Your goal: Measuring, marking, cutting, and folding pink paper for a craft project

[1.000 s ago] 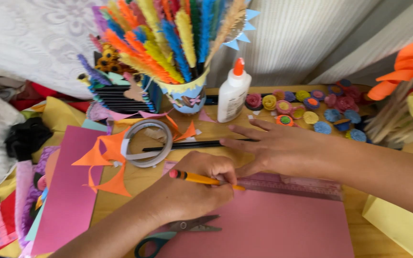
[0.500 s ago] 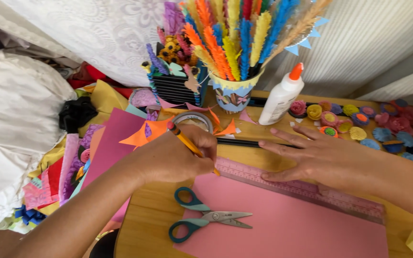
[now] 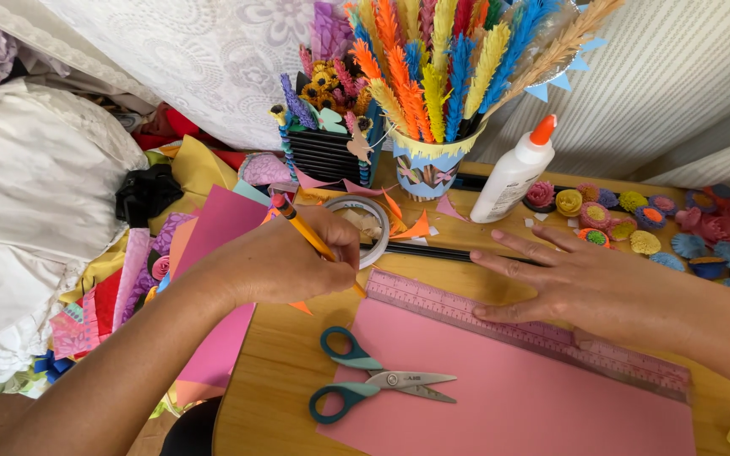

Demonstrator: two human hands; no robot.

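Note:
My left hand [image 3: 285, 260] grips a yellow pencil [image 3: 307, 236], its tip at the near end of a clear pink ruler [image 3: 433, 301]. The ruler lies along the far edge of a pink paper sheet [image 3: 509, 393] on the wooden table [image 3: 280, 363]. My right hand [image 3: 580, 283] lies flat with fingers spread, pressing the ruler down. Teal-handled scissors [image 3: 365, 384] lie shut on the near left part of the pink sheet.
Behind stand a cup of coloured paper feathers [image 3: 433, 160], a white glue bottle with an orange cap [image 3: 513, 173], a tape roll [image 3: 365, 221] and a black rod [image 3: 441, 252]. Small paper flowers [image 3: 635, 221] cover the right. Coloured paper sheets [image 3: 217, 228] and white cloth [image 3: 27, 211] lie left.
The view has swung left and down. My left hand with the pencil has slid left along the ruler to its end. My right hand still presses the ruler.

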